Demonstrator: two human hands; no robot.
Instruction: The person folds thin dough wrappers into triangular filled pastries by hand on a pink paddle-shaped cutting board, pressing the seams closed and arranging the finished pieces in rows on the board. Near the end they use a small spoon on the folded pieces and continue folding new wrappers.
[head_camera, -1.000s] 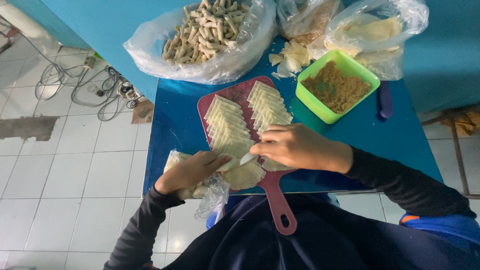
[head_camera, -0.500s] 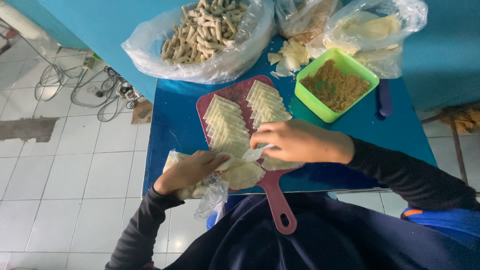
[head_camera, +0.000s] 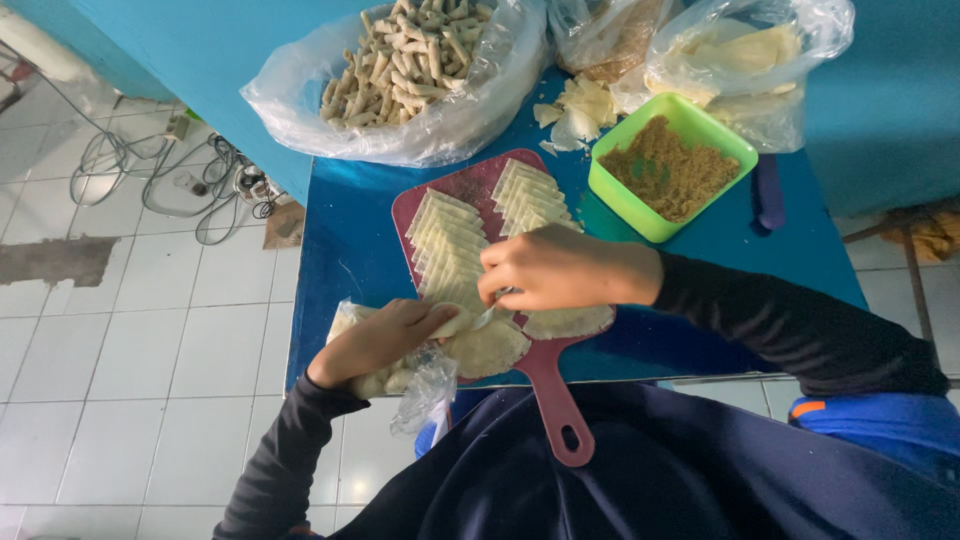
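A red cutting board (head_camera: 470, 190) with a long handle lies on the blue table (head_camera: 350, 240). Two rows of pale folded dough wrappers (head_camera: 446, 238) lie overlapped on it, and round flat wrappers (head_camera: 490, 350) sit at its near end. My right hand (head_camera: 560, 268) rests over the near end of the rows and grips a small metal utensil (head_camera: 489, 316), tip pointing left. My left hand (head_camera: 378, 340) lies on a plastic bag of wrappers (head_camera: 425, 385) at the table's near left corner, pinching the edge of one wrapper beside the utensil's tip.
A green tub (head_camera: 672, 168) of brown crumbly filling stands right of the board. A large plastic bag of rolled pastry sticks (head_camera: 410, 60) sits at the back, more bags (head_camera: 745, 50) and dough scraps (head_camera: 580, 105) beside it. Cables (head_camera: 215, 180) lie on the tiled floor at left.
My right hand has shifted a little left and up over the wrappers, with the utensil still in it. My left hand stays on the bag, fingers still at the wrapper edge.
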